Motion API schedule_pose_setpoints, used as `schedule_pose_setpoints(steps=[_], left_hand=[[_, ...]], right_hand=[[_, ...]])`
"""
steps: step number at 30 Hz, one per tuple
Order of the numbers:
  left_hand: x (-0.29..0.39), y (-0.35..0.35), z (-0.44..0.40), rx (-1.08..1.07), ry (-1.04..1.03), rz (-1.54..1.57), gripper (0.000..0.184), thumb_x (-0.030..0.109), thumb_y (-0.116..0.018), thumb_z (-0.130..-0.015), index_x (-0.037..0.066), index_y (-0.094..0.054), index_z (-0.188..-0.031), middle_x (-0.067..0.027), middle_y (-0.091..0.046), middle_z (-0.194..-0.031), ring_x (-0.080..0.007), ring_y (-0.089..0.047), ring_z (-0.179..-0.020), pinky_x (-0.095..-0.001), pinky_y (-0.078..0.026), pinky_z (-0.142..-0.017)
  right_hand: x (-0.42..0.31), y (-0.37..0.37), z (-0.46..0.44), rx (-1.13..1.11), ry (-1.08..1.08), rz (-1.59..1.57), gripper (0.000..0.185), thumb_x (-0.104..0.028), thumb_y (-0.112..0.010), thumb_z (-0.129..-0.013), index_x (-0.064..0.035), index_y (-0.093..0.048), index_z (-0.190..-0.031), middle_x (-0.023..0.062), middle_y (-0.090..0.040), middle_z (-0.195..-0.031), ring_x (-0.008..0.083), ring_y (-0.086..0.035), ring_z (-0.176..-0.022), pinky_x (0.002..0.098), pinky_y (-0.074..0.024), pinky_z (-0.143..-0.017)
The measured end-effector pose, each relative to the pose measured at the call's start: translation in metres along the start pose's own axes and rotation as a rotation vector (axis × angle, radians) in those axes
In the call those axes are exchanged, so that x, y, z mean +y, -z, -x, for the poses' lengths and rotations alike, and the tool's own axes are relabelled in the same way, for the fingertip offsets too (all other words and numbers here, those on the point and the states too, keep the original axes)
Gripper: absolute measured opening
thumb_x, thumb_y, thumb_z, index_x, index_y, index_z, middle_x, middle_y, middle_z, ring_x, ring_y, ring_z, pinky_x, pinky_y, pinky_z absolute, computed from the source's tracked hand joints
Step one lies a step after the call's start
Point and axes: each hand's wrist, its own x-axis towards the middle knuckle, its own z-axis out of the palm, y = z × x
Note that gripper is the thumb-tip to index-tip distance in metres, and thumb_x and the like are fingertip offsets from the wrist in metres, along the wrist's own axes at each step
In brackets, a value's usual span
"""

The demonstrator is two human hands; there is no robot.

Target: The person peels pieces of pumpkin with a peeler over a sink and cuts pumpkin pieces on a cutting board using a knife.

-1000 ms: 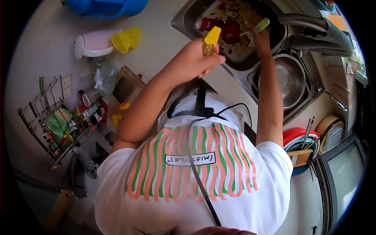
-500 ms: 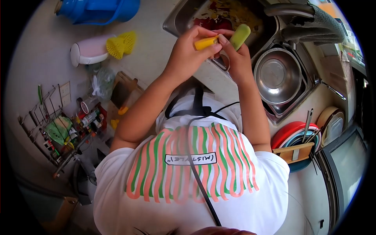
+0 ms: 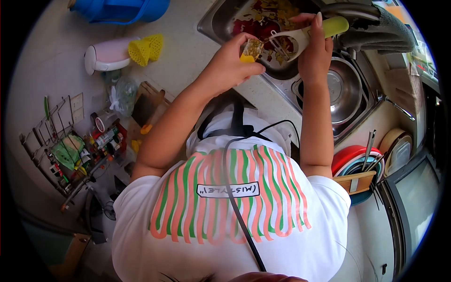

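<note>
My left hand [image 3: 233, 64] is closed round a yellow vegetable piece [image 3: 252, 50] whose exposed end looks rough and mottled brown. I cannot tell its kind, as my fingers cover much of it. In my right hand [image 3: 315, 54] is a peeler [image 3: 297, 39] with a white head and a light green handle [image 3: 336, 27]. The peeler's blade end points left toward the yellow piece, with a small gap apparent between them. Both hands are over the near edge of a steel sink [image 3: 212, 24], where red and yellow peelings [image 3: 263, 29] lie.
A steel bowl [image 3: 348, 89] sits in the second basin, partly behind my right forearm. A grey cloth [image 3: 392, 35] hangs by the faucet. On the left counter are a yellow mesh [image 3: 144, 49], a pink-and-white appliance [image 3: 107, 57] and a blue container [image 3: 127, 10].
My hands have moved apart. The right has gone up and right, swinging the peeler so that its head shows. The left has turned the yellow piece, bringing its mottled end into view.
</note>
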Motion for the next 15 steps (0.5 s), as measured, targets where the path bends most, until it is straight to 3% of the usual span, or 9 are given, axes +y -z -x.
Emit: schedule_pose_setpoints(steps=[1,5,7,11,15], left_hand=[[0.001,-0.003,0.002,0.004,0.014,0.032,0.057,0.0,-0.068,-0.076,0.005,-0.039,-0.125,-0.0021,-0.055,-0.073,-0.0081,-0.049,-0.046,-0.022,-0.038,-0.039],[0.004,-0.015,0.011,0.008,0.048,0.099,0.06,-0.001,-0.067,-0.077,0.004,-0.036,-0.127,-0.0045,-0.056,-0.073,-0.0099,-0.05,-0.042,-0.0238,-0.04,-0.037],[0.004,-0.017,0.012,0.005,0.041,0.095,0.061,-0.001,-0.066,-0.077,0.004,-0.035,-0.129,-0.0047,-0.056,-0.073,-0.0097,-0.049,-0.042,-0.0235,-0.039,-0.036],[0.015,-0.016,0.017,-0.027,0.078,0.096,0.066,-0.001,-0.059,-0.076,0.004,-0.031,-0.135,-0.0044,-0.055,-0.074,-0.0076,-0.046,-0.04,-0.0227,-0.035,-0.033],[0.013,-0.018,0.021,0.007,0.058,0.099,0.054,0.005,-0.059,-0.075,0.0,-0.033,-0.122,-0.0038,-0.052,-0.067,-0.01,-0.046,-0.04,-0.025,-0.039,-0.036]], right_hand=[[0.003,0.0,-0.001,0.032,-0.013,-0.036,0.035,-0.031,-0.044,-0.1,-0.0034,-0.062,-0.089,0.0031,-0.06,-0.084,0.0099,-0.057,-0.076,0.0242,-0.0459,-0.068],[0.008,-0.014,0.003,-0.009,-0.199,-0.031,0.031,-0.033,-0.059,-0.093,-0.004,-0.06,-0.082,0.0043,-0.06,-0.074,0.0114,-0.058,-0.066,0.0251,-0.0474,-0.059],[0.008,-0.017,0.006,-0.071,-0.225,0.072,0.033,-0.034,-0.062,-0.09,-0.002,-0.067,-0.09,0.0012,-0.064,-0.076,0.0092,-0.06,-0.071,0.0238,-0.0471,-0.066],[0.014,-0.021,0.006,-0.158,-0.298,0.05,0.03,-0.033,-0.068,-0.084,-0.0028,-0.068,-0.086,0.0023,-0.065,-0.077,0.0096,-0.06,-0.07,0.0234,-0.0465,-0.065],[0.015,-0.022,0.008,-0.173,-0.337,0.12,0.028,-0.029,-0.067,-0.085,-0.0023,-0.069,-0.09,0.003,-0.066,-0.08,0.0103,-0.061,-0.072,0.0239,-0.0469,-0.068]])
